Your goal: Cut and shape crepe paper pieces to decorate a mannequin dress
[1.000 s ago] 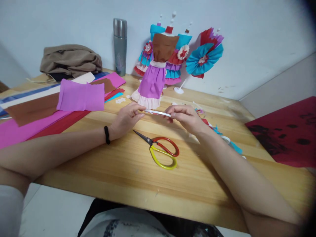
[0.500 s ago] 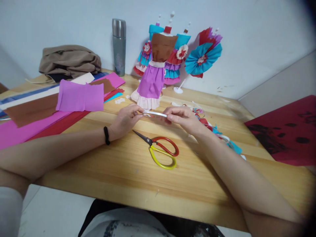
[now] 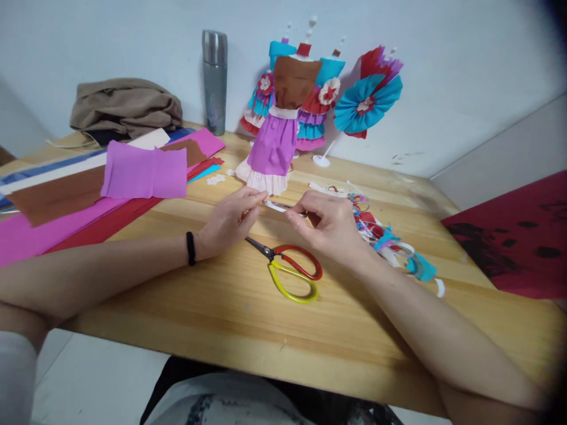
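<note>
My left hand (image 3: 231,217) is closed in a pinch on the left end of a narrow white strip (image 3: 277,206). The strip's other end is pinched between the thumb and finger of my right hand (image 3: 332,224). A thin darker edge shows along it near my right fingers; I cannot make out what that is. Below the hands lie scissors (image 3: 271,254) with one red and one yellow handle, their tip toward my left hand. Just behind the hands stands a small dress form (image 3: 296,82) in a brown top, a purple skirt (image 3: 273,141) and a pale ruffle.
Coloured paper sheets (image 3: 146,171) are stacked at left. Paper scraps (image 3: 381,236) lie right of my right hand. Several more dressed forms, one with a blue paper fan flower (image 3: 376,106), stand by the wall. A flask (image 3: 215,82), brown cloth (image 3: 126,106) and red panel (image 3: 522,236) are around.
My right hand has turned and shifted slightly left, covering more of the strip's right side. The strip now tilts down to the right, and less of it shows. The scissors stay put.
</note>
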`<act>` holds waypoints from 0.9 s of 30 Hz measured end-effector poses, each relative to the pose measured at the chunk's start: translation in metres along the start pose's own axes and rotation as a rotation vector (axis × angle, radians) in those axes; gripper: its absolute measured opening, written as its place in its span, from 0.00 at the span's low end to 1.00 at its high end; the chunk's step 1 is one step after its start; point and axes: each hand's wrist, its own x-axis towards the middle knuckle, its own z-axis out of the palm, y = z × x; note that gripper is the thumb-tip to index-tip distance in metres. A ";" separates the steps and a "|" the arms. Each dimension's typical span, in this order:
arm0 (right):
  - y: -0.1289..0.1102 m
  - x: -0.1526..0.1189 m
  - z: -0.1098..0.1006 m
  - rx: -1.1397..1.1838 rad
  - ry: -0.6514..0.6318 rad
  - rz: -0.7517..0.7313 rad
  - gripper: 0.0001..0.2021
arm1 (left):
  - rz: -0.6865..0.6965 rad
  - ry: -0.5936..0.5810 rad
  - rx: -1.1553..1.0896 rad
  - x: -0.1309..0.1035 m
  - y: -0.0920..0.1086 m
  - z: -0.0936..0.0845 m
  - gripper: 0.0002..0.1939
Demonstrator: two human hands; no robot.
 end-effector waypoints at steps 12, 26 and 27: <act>0.038 0.004 0.001 0.700 -0.324 0.273 0.10 | -0.451 -0.064 -0.475 0.008 -0.006 0.003 0.11; 0.029 0.008 -0.003 0.550 -0.130 0.390 0.15 | -0.105 0.043 -0.214 0.003 0.007 -0.003 0.11; 0.029 0.008 -0.003 0.607 -0.141 0.421 0.15 | -0.162 0.029 -0.260 0.003 0.006 -0.002 0.10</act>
